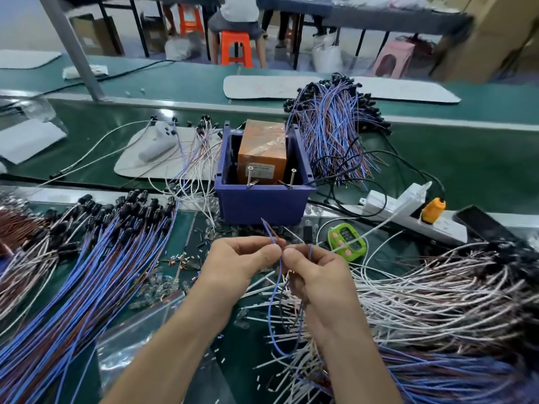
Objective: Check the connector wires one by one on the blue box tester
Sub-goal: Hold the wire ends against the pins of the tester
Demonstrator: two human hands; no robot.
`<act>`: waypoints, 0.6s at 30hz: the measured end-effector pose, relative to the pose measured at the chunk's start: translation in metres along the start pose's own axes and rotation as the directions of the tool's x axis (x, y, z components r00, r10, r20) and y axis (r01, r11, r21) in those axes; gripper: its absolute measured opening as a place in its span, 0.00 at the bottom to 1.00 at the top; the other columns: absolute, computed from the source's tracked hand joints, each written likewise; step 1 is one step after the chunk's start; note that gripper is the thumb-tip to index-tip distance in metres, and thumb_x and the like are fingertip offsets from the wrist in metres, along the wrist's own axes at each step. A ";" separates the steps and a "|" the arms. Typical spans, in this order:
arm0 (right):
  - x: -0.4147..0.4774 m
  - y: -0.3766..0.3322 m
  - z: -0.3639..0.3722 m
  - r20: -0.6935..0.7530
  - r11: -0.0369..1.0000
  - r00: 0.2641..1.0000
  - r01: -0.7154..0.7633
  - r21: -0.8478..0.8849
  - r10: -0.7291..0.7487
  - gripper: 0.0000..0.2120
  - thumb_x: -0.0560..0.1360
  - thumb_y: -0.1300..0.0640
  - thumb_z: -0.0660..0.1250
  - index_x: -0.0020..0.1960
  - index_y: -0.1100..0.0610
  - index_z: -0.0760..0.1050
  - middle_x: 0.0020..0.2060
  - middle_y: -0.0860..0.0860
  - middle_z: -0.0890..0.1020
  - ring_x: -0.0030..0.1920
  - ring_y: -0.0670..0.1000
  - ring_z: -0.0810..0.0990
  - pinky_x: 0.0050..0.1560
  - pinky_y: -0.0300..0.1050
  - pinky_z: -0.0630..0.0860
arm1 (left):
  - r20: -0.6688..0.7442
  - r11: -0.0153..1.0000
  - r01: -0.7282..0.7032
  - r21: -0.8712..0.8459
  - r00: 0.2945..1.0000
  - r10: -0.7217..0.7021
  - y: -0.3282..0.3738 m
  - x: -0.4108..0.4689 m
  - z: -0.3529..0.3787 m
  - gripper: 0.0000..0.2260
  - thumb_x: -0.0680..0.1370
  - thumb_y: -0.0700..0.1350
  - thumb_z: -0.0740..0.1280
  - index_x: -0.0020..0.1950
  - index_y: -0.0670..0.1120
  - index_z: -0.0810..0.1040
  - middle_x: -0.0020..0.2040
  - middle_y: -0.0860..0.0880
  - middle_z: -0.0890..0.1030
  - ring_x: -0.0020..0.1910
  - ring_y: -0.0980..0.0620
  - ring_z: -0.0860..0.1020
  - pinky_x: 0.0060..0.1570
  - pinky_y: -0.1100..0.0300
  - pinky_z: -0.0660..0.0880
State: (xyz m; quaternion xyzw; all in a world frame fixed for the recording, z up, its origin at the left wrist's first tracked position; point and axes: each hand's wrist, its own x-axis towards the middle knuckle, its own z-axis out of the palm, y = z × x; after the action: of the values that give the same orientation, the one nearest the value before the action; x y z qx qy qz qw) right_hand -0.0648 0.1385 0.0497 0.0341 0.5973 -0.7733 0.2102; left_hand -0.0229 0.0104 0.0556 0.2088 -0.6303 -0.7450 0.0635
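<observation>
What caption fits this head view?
Left hand and right hand pinch a blue wire in front of the blue box tester.

Factory assembly line: green conveyor belt [466, 158], wire harness piles [329, 126], stools [235, 48].

Right of centre I see a green handheld counter [347, 242] lying on the green surface [452, 158], just in front of a white power strip [408, 211] with an orange plug [433, 210] seated in it. A clear plastic bag [140, 339] lies at lower left. At centre left a white controller [159, 144] rests on a pale pad [131, 167]. A grey post [73, 48] slants across the upper left. Along the top, a person [237, 16] sits on an orange stool [235, 49]; a pink stool [392, 58] and cardboard boxes [490, 39] stand at upper right.
</observation>
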 end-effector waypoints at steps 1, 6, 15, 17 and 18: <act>0.001 0.000 -0.001 -0.036 1.000 0.999 0.012 0.007 -0.012 0.12 0.77 0.66 0.71 0.36 0.56 0.85 0.31 0.56 0.80 0.25 0.45 0.62 0.26 0.37 0.60 | -0.036 1.000 -0.009 0.014 0.999 0.010 0.002 0.001 0.000 0.11 0.76 0.37 0.73 0.41 0.51 0.90 0.43 0.45 0.88 0.44 0.49 0.87 0.47 0.59 0.82; 0.009 -0.006 -0.011 -0.237 0.995 0.971 0.063 0.073 -0.044 0.12 0.75 0.64 0.73 0.33 0.56 0.83 0.25 0.52 0.78 0.26 0.47 0.68 0.28 0.37 0.65 | -0.029 0.995 0.046 -0.083 0.998 -0.049 0.015 0.008 -0.009 0.16 0.82 0.37 0.66 0.40 0.49 0.88 0.41 0.43 0.88 0.40 0.47 0.87 0.35 0.62 0.81; 0.024 -0.015 -0.005 -0.313 0.979 0.950 0.058 0.196 0.007 0.12 0.77 0.62 0.72 0.36 0.54 0.76 0.24 0.49 0.74 0.24 0.45 0.69 0.25 0.36 0.65 | -0.353 1.000 -0.001 0.001 0.936 0.002 0.015 0.025 -0.024 0.08 0.77 0.36 0.73 0.47 0.49 0.86 0.35 0.49 0.87 0.34 0.52 0.83 0.39 0.59 0.80; 0.027 -0.015 -0.001 -0.308 0.979 0.951 0.054 0.198 0.010 0.11 0.77 0.62 0.72 0.38 0.55 0.75 0.25 0.49 0.73 0.24 0.45 0.68 0.25 0.36 0.64 | -0.408 0.998 -0.008 0.059 0.912 0.031 0.016 0.027 -0.025 0.06 0.74 0.37 0.76 0.46 0.48 0.85 0.35 0.47 0.87 0.31 0.52 0.84 0.31 0.62 0.78; 0.028 -0.014 0.001 -0.308 0.977 0.951 0.052 0.207 0.014 0.11 0.77 0.62 0.72 0.38 0.55 0.75 0.25 0.49 0.73 0.24 0.45 0.68 0.24 0.35 0.64 | -0.433 0.997 -0.014 0.075 0.900 0.046 0.015 0.028 -0.026 0.05 0.73 0.37 0.77 0.42 0.46 0.86 0.34 0.47 0.87 0.31 0.52 0.85 0.31 0.62 0.79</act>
State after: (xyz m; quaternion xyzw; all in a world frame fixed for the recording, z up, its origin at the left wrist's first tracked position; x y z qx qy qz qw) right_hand -0.0956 0.1328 0.0545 0.1706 0.5369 -0.8199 0.1023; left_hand -0.0410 -0.0266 0.0607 0.3620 -0.6292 -0.6561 0.2065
